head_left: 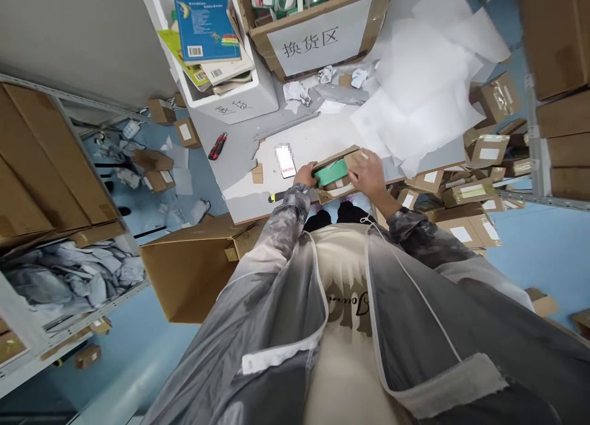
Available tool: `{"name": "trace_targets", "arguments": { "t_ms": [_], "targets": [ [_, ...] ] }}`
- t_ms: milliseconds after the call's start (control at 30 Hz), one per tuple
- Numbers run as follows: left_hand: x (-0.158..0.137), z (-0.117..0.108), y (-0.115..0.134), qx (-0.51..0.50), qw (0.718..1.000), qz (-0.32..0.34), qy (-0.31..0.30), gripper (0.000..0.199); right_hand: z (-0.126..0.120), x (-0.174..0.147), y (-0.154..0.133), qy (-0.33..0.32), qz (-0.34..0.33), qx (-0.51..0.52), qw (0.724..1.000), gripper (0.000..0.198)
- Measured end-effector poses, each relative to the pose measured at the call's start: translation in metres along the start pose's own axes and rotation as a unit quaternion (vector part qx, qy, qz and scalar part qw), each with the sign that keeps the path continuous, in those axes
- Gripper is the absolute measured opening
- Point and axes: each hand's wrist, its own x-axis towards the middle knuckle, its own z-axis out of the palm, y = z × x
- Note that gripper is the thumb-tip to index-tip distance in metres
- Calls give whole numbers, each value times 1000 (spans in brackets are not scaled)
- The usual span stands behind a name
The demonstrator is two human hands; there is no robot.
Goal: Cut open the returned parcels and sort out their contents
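Note:
A small open cardboard box (340, 190) sits at the table's near edge, with a green box-shaped item (332, 173) lying inside it. My left hand (305, 175) is closed on the cardboard box's left end. At the right end, my right hand (367, 174) is closed with its fingers on the raised cardboard; its exact grip is partly hidden. A phone (286, 162) with a lit screen lies face up beyond my left hand. Close to my left wrist is a yellow and black tool (276, 197), partly covered by my sleeve.
White foam sheets (410, 80) spread over the table's right side. A red and black box cutter (218, 146) lies at left. Behind stand a white bin of books (239, 108) and a labelled carton (318, 37). A large open carton (184, 271) is below left; several boxes crowd the right.

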Motion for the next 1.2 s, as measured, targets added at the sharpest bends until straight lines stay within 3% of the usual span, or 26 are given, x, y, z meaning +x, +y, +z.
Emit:
{"name": "trace_targets", "arguments": {
  "t_ms": [133,200,233,300,367,433,500,567,600,700,800,1067,1200],
  "targets": [
    [-11,8,6,-12,995,-22,97,75,2,35,37,-83,92,84,989,108],
    [-20,4,19,23,988,13,150,66,-2,51,40,-118,93,94,984,127],
    [-25,2,27,45,987,50,148,63,-5,57,38,-113,78,74,988,128],
    [-36,-1,39,91,982,141,89,60,-11,66,27,-75,11,4,997,116],
    [-47,1,47,135,971,198,13,61,-17,72,12,-52,-103,-56,992,95],
    [-58,11,51,167,966,195,-28,59,-19,80,-7,-72,-219,-86,969,87],
    [-68,25,52,175,969,168,-45,47,-17,91,-26,-123,-254,-99,954,96],
    [-78,42,53,165,974,153,-36,31,-11,102,-43,-167,-210,-106,958,96],
    [-83,51,53,159,975,154,-24,27,-9,108,-49,-183,-181,-108,960,87],
    [-96,72,54,146,977,158,9,31,-2,124,-55,-205,-148,-112,961,52],
    [-100,83,47,123,981,150,29,42,1,136,-49,-190,-145,-105,965,43],
    [-74,70,-8,18,988,91,122,64,-12,170,-30,-107,-77,-80,988,53],
    [-68,71,-11,-10,988,81,131,72,-15,193,-24,-96,-64,-72,991,53]
  ]
}}
